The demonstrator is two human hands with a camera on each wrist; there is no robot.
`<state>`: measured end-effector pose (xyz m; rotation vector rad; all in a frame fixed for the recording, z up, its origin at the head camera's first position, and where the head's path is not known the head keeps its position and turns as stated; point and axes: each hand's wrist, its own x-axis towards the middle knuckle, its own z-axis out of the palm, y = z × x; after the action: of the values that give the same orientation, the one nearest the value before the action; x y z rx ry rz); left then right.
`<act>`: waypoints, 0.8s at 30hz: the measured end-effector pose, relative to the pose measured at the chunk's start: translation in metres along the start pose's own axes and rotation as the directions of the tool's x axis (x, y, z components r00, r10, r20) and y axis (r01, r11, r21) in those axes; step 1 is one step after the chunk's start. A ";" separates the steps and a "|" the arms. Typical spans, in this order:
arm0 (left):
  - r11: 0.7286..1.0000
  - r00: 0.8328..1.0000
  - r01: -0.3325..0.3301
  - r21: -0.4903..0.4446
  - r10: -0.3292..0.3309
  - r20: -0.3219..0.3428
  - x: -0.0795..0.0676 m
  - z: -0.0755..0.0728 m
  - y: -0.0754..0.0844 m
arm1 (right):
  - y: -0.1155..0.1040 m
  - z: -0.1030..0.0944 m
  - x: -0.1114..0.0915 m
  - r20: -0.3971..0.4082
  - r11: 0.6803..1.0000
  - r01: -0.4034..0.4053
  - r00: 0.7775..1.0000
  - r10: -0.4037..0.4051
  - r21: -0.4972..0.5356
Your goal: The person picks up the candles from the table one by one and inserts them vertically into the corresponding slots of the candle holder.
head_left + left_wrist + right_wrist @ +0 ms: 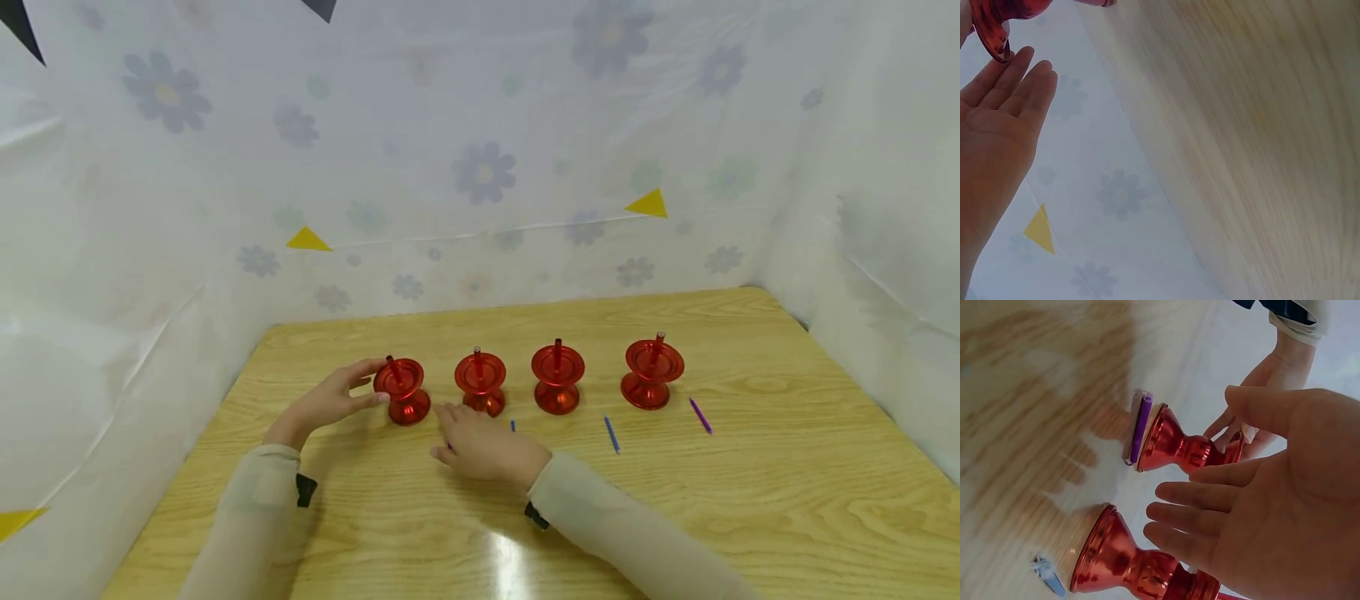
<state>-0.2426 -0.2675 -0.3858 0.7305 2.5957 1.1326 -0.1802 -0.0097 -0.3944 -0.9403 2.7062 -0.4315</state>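
Observation:
Four-in-a-row aside, several red metallic candle holders stand in a line, each with a wide dish and a short upright tube. At the leftmost candle holder, my left hand holds the dish rim, thumb in front and fingers at the far left side. My right hand hovers palm down before the second candle holder, fingers extended and holding nothing. A thin purple candle lies beside the leftmost holder's base, under the right hand in the head view. A blue candle is partly hidden behind that hand.
Further right stand a third candle holder and a fourth candle holder. Another blue candle and a purple candle lie in front of them. A flowered white sheet encloses the wooden table behind and at the sides.

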 end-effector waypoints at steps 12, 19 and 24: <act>1.000 1.000 0.012 0.002 -0.012 0.004 0.000 0.000 0.001 | -0.008 0.007 0.002 0.063 0.990 -0.087 0.994 0.094 -0.111; 1.000 1.000 0.013 0.002 -0.013 0.005 -0.001 -0.001 0.005 | -0.011 0.012 0.002 0.028 0.971 -0.085 0.995 0.093 -0.225; 1.000 1.000 0.009 0.008 -0.009 0.005 -0.001 -0.001 0.005 | -0.013 0.015 0.002 0.004 0.935 -0.057 0.998 0.062 -0.349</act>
<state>-0.2403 -0.2659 -0.3818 0.7213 2.5981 1.1171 -0.1699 -0.0237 -0.4040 -0.9356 2.8420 0.0756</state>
